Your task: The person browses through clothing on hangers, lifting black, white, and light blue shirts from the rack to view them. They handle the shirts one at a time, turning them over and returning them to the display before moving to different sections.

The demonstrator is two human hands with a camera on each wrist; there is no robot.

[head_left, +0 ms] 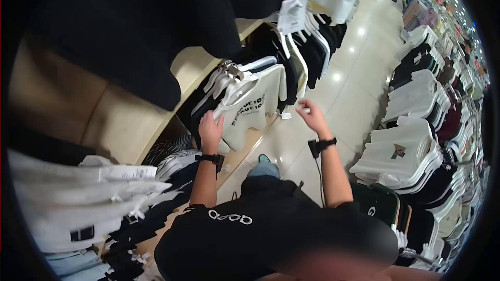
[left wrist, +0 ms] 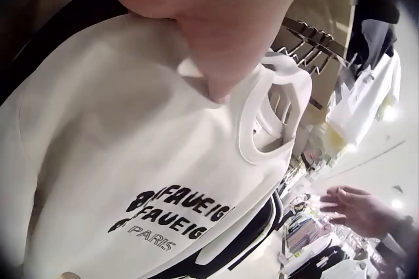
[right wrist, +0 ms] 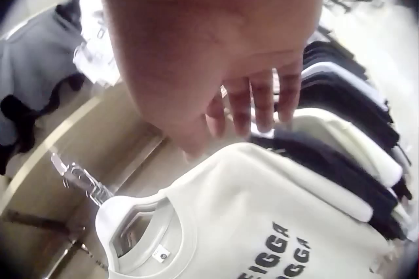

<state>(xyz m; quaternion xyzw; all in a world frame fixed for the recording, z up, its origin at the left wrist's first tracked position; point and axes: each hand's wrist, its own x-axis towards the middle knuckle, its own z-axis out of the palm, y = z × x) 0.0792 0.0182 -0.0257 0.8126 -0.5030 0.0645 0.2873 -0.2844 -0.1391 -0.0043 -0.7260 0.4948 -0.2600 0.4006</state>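
Observation:
A cream T-shirt (head_left: pixel 250 106) with black lettering hangs on a white hanger (head_left: pixel 237 93) from the rack. My left hand (head_left: pixel 210 131) grips it at one shoulder; in the left wrist view the thumb (left wrist: pixel 219 73) lies over the front of the fabric, beside the collar, and the other fingers are hidden. My right hand (head_left: pixel 312 116) is in the air off the other side of the shirt, fingers loosely bent and holding nothing. The right wrist view shows those fingers (right wrist: pixel 262 99) above the shirt's other shoulder.
A curved wooden shelf (head_left: pixel 156 119) stands at the left, with dark garments (head_left: pixel 172 15) hanging over it. More shirts on hangers (head_left: pixel 317 41) continue along the rack. Across the tiled aisle (head_left: pixel 333 104) runs another row of hanging shirts (head_left: pixel 393 148). White garments (head_left: pixel 78 198) hang close at the lower left.

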